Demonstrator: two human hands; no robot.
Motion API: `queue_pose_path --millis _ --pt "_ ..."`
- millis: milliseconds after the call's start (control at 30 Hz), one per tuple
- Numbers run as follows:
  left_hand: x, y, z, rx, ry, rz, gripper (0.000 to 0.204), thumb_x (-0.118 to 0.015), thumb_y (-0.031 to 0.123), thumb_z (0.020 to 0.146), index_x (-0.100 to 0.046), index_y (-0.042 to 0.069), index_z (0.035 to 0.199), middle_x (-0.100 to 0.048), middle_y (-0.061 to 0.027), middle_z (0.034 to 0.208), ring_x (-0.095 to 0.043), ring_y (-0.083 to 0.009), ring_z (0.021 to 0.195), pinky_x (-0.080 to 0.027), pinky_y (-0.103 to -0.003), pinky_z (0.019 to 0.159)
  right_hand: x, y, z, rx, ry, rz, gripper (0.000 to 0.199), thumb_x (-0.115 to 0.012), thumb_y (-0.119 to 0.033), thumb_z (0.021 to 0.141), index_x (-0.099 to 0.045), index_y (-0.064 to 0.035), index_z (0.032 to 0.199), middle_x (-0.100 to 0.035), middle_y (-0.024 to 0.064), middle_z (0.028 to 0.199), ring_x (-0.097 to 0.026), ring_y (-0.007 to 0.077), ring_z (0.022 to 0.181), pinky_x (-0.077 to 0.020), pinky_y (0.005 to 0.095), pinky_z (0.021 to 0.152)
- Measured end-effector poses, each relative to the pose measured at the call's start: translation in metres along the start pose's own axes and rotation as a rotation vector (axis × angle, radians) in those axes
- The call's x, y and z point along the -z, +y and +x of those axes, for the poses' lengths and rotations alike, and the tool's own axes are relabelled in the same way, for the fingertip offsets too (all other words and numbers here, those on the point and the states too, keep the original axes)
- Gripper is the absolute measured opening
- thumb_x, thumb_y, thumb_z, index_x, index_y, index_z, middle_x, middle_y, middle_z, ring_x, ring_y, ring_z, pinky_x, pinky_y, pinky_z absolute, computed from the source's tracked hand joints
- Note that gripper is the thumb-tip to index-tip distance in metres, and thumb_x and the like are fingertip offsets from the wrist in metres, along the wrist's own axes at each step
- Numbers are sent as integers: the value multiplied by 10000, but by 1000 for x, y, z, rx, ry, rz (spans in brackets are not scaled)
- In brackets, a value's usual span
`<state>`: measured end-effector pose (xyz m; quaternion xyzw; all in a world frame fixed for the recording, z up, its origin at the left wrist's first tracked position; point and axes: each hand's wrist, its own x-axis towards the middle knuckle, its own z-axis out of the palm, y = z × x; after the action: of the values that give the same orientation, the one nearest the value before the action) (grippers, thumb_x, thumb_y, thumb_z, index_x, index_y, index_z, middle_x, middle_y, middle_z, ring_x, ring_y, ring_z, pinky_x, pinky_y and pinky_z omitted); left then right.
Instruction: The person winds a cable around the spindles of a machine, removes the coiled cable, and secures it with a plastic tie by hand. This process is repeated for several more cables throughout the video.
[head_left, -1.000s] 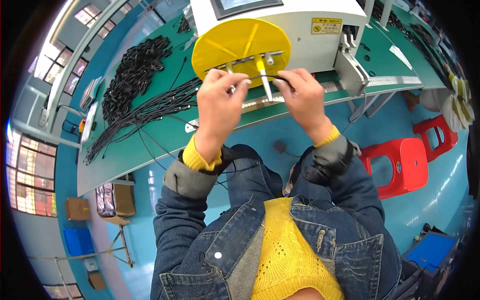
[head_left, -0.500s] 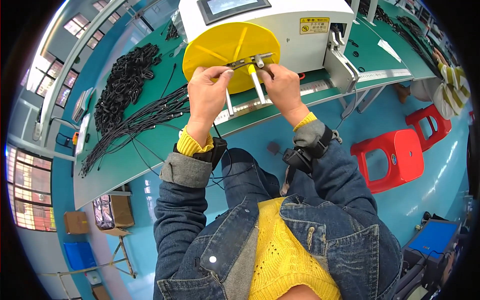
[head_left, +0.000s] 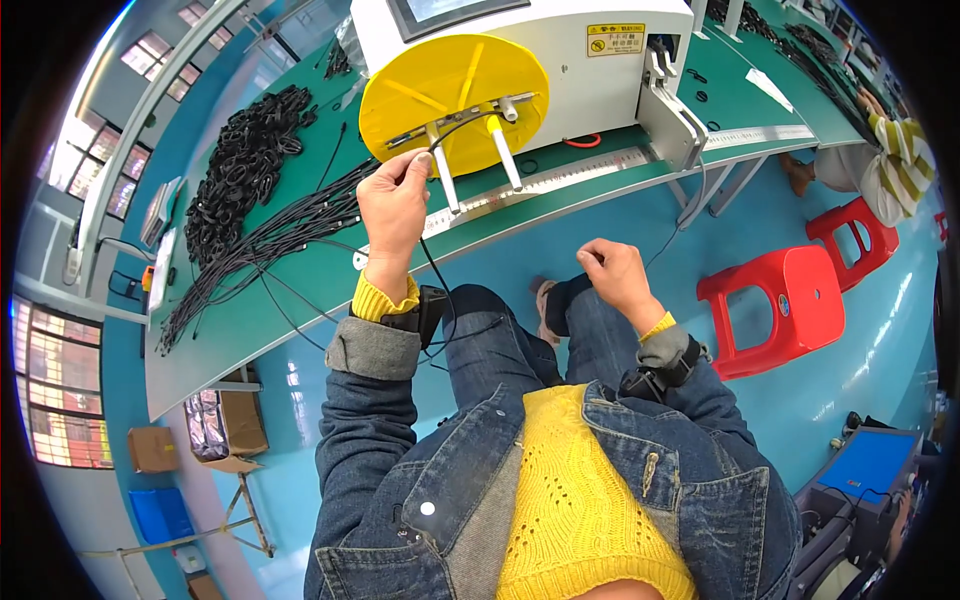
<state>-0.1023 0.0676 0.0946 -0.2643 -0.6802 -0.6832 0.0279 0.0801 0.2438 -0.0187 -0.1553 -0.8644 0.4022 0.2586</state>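
Observation:
My left hand is closed, pinching a black cable between thumb and forefinger. From that pinch the cable runs up across the face of a yellow disc to the clip at the disc's right side. Two pale pegs, a left peg and a right peg, stick out of the disc toward me. Another stretch of cable hangs below my left hand toward my lap. Over my right knee, away from the machine, my right hand is curled with nothing visible in it.
The disc is mounted on a white machine with a screen. Coiled black cables and a bundle of straight cables lie on the green table at left. Red stools stand at right, where another person's striped sleeve shows.
My right hand has left the disc and dropped down toward my lap. My left hand has moved slightly down and left, still pinching the cable. The disc has turned a little.

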Motion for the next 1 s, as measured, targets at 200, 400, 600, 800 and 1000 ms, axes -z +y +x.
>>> queue_pose_path --millis 200,400,600,800,1000 --pt "8 7 -16 -49 33 58 163 -618 104 827 -658 -12 934 -576 -5 626 -463 -46 510 -369 -189 467 -1 -4 -3 -3 -63 68 149 -578 -133 783 -634 4 804 -609 136 652 -602 235 581 -464 307 554" --pt "12 20 -36 -452 -23 442 180 -613 93 827 -637 10 985 -548 -70 634 -486 -118 534 -403 -245 509 -2 -5 -5 -21 -95 55 147 -580 -140 784 -636 -6 802 -616 132 663 -604 248 603 -470 323 566" --pt "10 34 -42 -484 -42 530 202 -610 87 827 -622 14 1015 -526 -81 627 -482 -142 534 -399 -253 512 -6 -2 -3 -11 -135 61 150 -580 -135 791 -632 3 818 -614 120 649 -601 206 583 -463 295 559" --pt "6 31 -47 -443 -74 542 234 -583 65 840 -598 10 1067 -545 -91 650 -501 -152 547 -410 -263 516 -7 1 -2 -30 -155 62 145 -580 -129 790 -632 2 819 -612 119 648 -600 201 582 -461 294 556" --pt "-2 28 -52 -503 -73 540 288 -564 27 833 -562 -12 1118 -577 -125 718 -547 -193 569 -444 -290 542 -2 -6 9 28 -121 86 141 -586 -127 788 -626 7 810 -607 114 640 -591 187 573 -455 291 547"
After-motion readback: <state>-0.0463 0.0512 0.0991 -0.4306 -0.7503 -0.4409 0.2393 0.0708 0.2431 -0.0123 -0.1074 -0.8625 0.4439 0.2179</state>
